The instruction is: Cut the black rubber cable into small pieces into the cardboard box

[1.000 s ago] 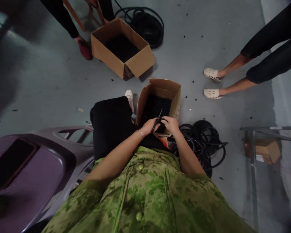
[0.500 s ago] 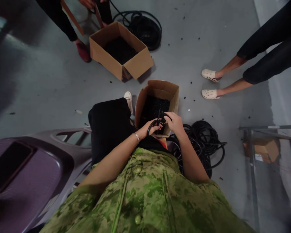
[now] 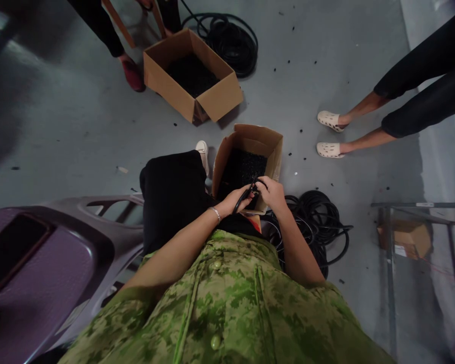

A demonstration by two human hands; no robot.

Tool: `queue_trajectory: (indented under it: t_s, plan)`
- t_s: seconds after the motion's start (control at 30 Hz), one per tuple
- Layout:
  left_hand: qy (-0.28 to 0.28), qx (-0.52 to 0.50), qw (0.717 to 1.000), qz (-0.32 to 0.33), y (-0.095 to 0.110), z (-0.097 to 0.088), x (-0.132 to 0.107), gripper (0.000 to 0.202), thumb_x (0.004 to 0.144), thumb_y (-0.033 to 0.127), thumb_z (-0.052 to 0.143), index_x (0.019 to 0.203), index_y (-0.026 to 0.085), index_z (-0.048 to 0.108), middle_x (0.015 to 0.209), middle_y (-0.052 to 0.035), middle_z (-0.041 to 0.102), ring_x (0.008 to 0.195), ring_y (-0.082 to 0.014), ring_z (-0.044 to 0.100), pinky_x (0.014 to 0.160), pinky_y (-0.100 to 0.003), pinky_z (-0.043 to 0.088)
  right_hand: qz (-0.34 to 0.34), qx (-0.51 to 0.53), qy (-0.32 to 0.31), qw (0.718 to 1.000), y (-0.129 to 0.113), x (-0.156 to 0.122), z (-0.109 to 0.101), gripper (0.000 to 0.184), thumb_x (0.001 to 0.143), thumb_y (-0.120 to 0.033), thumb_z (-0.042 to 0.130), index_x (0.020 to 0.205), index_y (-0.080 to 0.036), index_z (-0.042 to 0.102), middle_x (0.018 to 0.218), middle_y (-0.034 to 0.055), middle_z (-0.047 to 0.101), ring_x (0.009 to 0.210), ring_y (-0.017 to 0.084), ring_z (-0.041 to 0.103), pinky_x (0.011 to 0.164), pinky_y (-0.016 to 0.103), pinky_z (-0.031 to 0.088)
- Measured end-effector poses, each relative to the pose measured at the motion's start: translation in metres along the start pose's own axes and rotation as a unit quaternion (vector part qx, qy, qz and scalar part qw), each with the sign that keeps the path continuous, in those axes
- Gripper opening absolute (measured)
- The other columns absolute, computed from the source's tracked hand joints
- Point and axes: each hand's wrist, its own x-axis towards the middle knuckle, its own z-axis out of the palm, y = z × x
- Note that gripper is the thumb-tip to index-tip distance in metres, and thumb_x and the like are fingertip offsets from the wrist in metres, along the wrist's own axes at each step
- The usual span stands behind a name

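My left hand (image 3: 238,199) is closed around black-handled scissors (image 3: 241,198), whose handle loop sticks out below the fingers. My right hand (image 3: 272,192) pinches a short stretch of black tubing (image 3: 260,182), which meets the scissors' blades between my hands. Fingers partly hide both, so the exact contact is unclear. Both hands are over the near end of an open cardboard box (image 3: 277,151) between my legs. A mass of small black pieces (image 3: 246,166) lies inside it. Black tubing coils (image 3: 320,215) rest on the floor by my right forearm.
Another open cardboard box (image 3: 174,98) with black pieces stands ahead, beside a black coil (image 3: 231,45) and a seated person's leg. A standing person's clogs (image 3: 329,149) are at right. A purple chair (image 3: 72,253) holding a phone (image 3: 15,247) is left; a metal frame (image 3: 390,273) stands right.
The scissors have turned in my left hand and their blades have come up to the tubing at my right fingers. My hands have drawn closer together. The view has shifted slightly.
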Motion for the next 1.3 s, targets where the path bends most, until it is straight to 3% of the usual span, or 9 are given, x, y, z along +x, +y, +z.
queue_trajectory:
  t_s: [0.13,0.3,0.6,1.0,1.3]
  plan:
    - [-0.005,0.024,1.0,-0.008,-0.002,0.001,0.0,0.063,0.076,0.008,0.057,0.138,0.015,0.052,0.098,-0.0065,0.071,0.088,-0.0156,0.067,0.089,-0.031,0.054,-0.005,-0.017,-0.02,1.0,0.001,0.001,0.001,0.03,0.096,-0.033,0.047,0.11,-0.022,0.071,0.105,0.0073,0.074,0.096,0.022,0.068,0.083,0.03,0.05]
    - [-0.016,0.129,0.991,-0.012,-0.002,0.0,-0.001,0.067,0.075,0.01,0.056,0.141,0.015,0.049,0.099,-0.0066,0.071,0.085,-0.0163,0.067,0.086,-0.03,0.054,-0.015,-0.063,-0.048,0.997,0.009,0.002,0.003,0.03,0.096,-0.033,0.048,0.111,-0.025,0.072,0.108,0.0057,0.074,0.1,0.022,0.067,0.084,0.03,0.05]
    - [-0.024,0.29,0.955,-0.054,0.013,0.002,-0.004,0.041,0.089,0.028,0.052,0.128,0.016,0.057,0.097,-0.0087,0.074,0.083,-0.0212,0.07,0.078,-0.03,0.053,0.017,-0.083,-0.066,0.994,0.016,0.001,0.006,0.032,0.096,-0.031,0.048,0.117,-0.025,0.071,0.113,0.0043,0.074,0.104,0.021,0.067,0.086,0.029,0.05]
    - [-0.023,0.273,0.955,-0.113,0.024,0.003,0.001,0.03,0.088,0.025,0.056,0.115,0.013,0.063,0.084,-0.0101,0.073,0.078,-0.0233,0.07,0.073,-0.031,0.052,0.058,-0.105,-0.072,0.99,0.012,0.01,0.011,0.033,0.097,-0.032,0.047,0.119,-0.026,0.07,0.118,0.0031,0.073,0.108,0.021,0.066,0.088,0.03,0.05]
    - [0.003,0.259,0.961,-0.096,0.022,0.006,0.004,0.026,0.087,0.019,0.053,0.105,0.01,0.069,0.089,-0.0131,0.074,0.077,-0.0217,0.07,0.072,-0.028,0.049,0.064,-0.119,-0.07,0.988,0.01,0.014,0.008,0.035,0.098,-0.033,0.043,0.117,-0.025,0.07,0.11,0.0038,0.074,0.102,0.021,0.067,0.086,0.03,0.049]
